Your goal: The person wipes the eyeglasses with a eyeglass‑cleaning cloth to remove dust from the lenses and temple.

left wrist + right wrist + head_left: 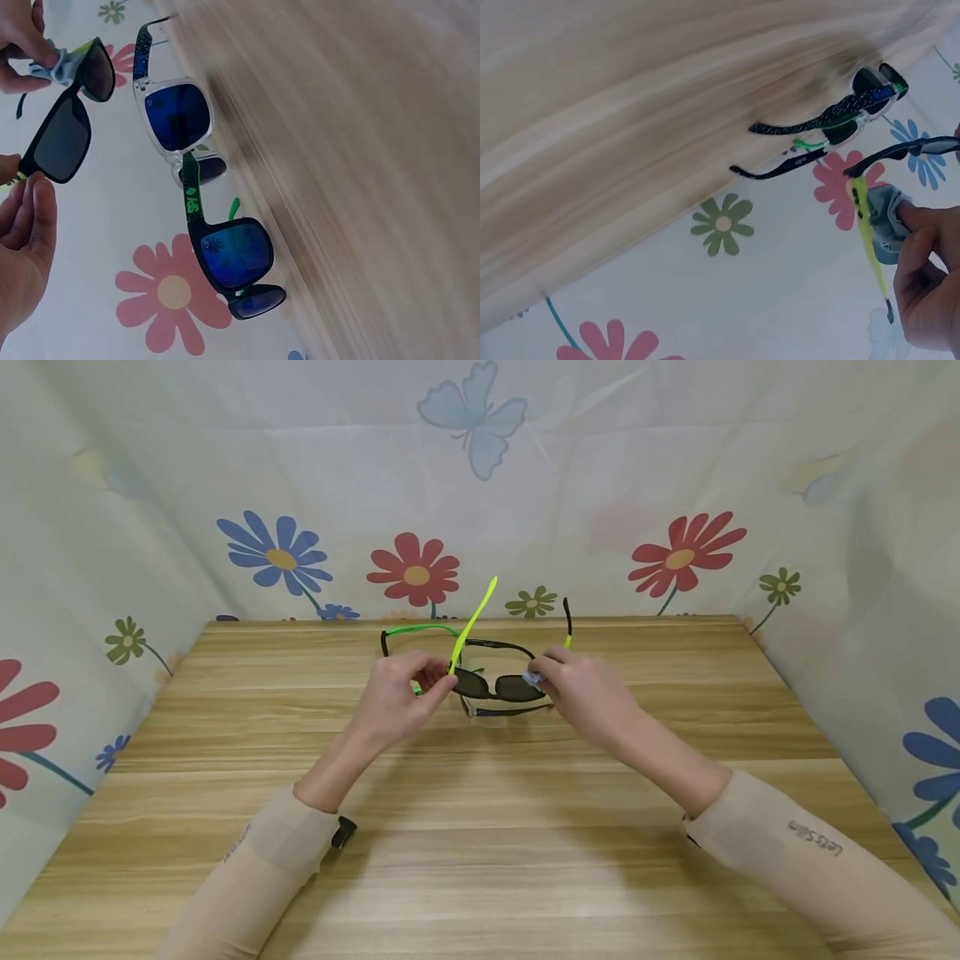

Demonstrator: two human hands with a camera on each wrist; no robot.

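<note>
Black sunglasses with yellow temples are held up over the table, temples unfolded and pointing away. My left hand pinches them by the hinge corner, thumb and fingers at the frame's edge in the left wrist view. At the opposite end, my right hand pinches a crumpled light blue cloth against the lens and frame. From the right wrist side, the cloth sits bunched beside the yellow temple. The right fingertips are partly hidden by the cloth.
Behind the held pair, clear-framed sunglasses with blue lenses stand on the wooden table. Alongside them are black sunglasses with green temples. A flower-print curtain hangs at the table's back and sides.
</note>
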